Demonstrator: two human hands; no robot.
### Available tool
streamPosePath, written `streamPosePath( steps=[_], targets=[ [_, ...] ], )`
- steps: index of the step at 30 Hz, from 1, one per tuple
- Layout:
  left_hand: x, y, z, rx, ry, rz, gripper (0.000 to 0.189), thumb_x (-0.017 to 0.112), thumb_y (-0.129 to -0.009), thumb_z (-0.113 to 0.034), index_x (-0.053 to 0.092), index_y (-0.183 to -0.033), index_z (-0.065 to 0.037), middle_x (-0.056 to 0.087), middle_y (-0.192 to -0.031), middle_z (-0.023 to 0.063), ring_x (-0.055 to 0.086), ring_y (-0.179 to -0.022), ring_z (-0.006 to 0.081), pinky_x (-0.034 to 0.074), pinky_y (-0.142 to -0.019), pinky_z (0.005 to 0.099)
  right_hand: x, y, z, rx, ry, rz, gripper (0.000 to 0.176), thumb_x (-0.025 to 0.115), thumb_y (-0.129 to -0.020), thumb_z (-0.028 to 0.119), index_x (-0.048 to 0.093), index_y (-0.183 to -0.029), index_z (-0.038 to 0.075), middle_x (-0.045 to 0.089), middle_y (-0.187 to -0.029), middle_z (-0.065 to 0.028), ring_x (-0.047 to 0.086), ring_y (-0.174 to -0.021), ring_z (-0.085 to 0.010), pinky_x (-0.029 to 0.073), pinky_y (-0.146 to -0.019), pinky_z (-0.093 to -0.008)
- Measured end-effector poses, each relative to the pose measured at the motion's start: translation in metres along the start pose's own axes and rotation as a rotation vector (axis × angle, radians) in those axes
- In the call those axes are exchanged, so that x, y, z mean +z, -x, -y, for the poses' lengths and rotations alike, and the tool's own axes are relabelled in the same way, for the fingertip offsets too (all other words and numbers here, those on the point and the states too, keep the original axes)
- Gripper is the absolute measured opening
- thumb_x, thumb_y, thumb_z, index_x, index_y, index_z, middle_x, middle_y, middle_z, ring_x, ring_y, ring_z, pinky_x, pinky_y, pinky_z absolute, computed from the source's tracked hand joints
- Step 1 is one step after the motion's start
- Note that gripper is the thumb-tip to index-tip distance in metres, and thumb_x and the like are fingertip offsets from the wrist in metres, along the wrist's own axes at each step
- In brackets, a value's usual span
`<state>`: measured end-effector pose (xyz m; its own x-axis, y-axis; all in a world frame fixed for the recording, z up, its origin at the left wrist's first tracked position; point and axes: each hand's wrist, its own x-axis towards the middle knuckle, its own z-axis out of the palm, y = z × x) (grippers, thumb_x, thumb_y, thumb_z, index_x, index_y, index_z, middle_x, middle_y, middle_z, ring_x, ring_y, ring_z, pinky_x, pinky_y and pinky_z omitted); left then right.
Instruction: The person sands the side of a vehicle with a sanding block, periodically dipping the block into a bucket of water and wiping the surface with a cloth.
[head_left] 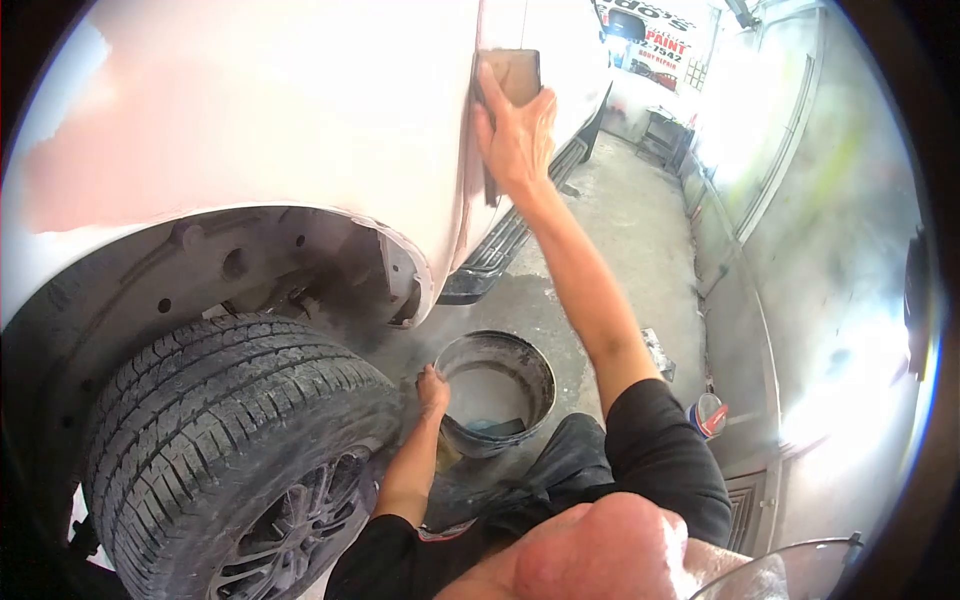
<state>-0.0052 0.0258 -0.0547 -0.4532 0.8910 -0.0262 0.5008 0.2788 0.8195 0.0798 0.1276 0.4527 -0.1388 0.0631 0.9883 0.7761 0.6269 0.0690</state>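
My right hand (520,135), its fingers spread, presses a flat brown sanding block (517,75) against the side panel of the white vehicle (380,110). The block stands lengthwise along the body seam, and its lower end shows below my palm. Down at the left, my left hand (433,388) is closed on the rim of a round bucket (547,375). Cloudy liquid and a dark piece lie inside the bucket. Pinkish sanded patches cover part of the panel above the wheel arch.
A large tire (230,400) fills the lower left under the open wheel arch. The running board (500,245) lies below the vehicle's side. A can (707,415) stands on the floor near the right wall, with a stand (663,138) farther back.
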Motion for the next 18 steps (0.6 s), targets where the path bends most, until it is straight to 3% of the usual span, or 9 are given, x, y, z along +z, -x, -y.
streamPosePath(
  steps=[3,4,6,9,12,15,18],
  targets=[
    [0.010,-0.003,0.005,0.003,0.022,-0.057,0.036,0.053,-0.101,-0.015,0.053,-0.133,0.001,0.060,-0.122,0.0279,0.058,-0.114,0.0469,0.048,-0.097,0.0537,-0.021,-0.060,-0.006,0.009,-0.022,0.087,0.058,0.070,-0.093,0.030,0.054,-0.149,0.034,0.044,-0.111,-0.0366,0.052,-0.103,-0.0503,0.052,-0.083,-0.0546],
    [0.013,-0.005,0.009,0.012,0.019,-0.058,0.036,0.052,-0.101,-0.015,0.053,-0.134,0.001,0.060,-0.123,0.0281,0.058,-0.115,0.0469,0.048,-0.098,0.0537,-0.016,-0.089,-0.014,0.009,-0.007,0.019,0.054,0.068,-0.094,0.032,0.057,-0.146,0.034,0.043,-0.110,-0.0336,0.053,-0.102,-0.0514,0.053,-0.082,-0.0550],
    [0.017,-0.008,0.014,0.037,0.016,-0.061,0.036,0.052,-0.102,-0.015,0.053,-0.135,0.000,0.059,-0.124,0.0283,0.057,-0.116,0.0470,0.047,-0.099,0.0537,-0.031,-0.133,0.001,0.147,0.040,-0.059,0.046,0.060,-0.096,0.024,0.060,-0.140,0.012,0.052,-0.131,-0.0406,0.053,-0.118,-0.0565,0.050,-0.096,-0.0583],
    [0.012,-0.009,0.010,0.082,-0.020,-0.063,0.035,0.052,-0.102,-0.014,0.054,-0.135,-0.001,0.058,-0.124,0.0282,0.057,-0.116,0.0464,0.048,-0.098,0.0531,-0.021,-0.107,-0.013,0.033,0.024,-0.085,0.048,0.060,-0.096,0.023,0.058,-0.142,0.012,0.048,-0.133,-0.0439,0.051,-0.121,-0.0582,0.048,-0.100,-0.0589],
    [0.021,-0.017,0.017,0.018,0.008,-0.023,0.035,0.053,-0.101,-0.013,0.054,-0.134,0.000,0.059,-0.123,0.0281,0.058,-0.115,0.0468,0.048,-0.098,0.0534,-0.024,-0.059,0.005,0.097,-0.072,0.013,0.048,0.066,-0.095,0.032,0.060,-0.142,0.033,0.045,-0.112,-0.0320,0.053,-0.100,-0.0507,0.053,-0.079,-0.0555],
    [0.009,-0.007,0.007,0.054,-0.017,-0.051,0.034,0.053,-0.101,-0.013,0.054,-0.132,0.001,0.059,-0.120,0.0283,0.059,-0.113,0.0472,0.048,-0.096,0.0539,-0.010,-0.062,-0.001,-0.001,-0.034,-0.038,0.056,0.068,-0.092,0.031,0.054,-0.146,0.037,0.047,-0.103,-0.0293,0.053,-0.093,-0.0477,0.054,-0.073,-0.0541],
    [0.007,-0.004,0.007,0.083,-0.011,-0.076,0.031,0.052,-0.101,-0.013,0.055,-0.129,0.001,0.060,-0.118,0.0279,0.059,-0.111,0.0472,0.049,-0.095,0.0542,-0.003,-0.160,-0.014,-0.238,-0.051,-0.244,0.050,0.061,-0.095,0.023,0.056,-0.144,0.013,0.043,-0.142,-0.0413,0.048,-0.124,-0.0592,0.044,-0.105,-0.0599]
  ],
)
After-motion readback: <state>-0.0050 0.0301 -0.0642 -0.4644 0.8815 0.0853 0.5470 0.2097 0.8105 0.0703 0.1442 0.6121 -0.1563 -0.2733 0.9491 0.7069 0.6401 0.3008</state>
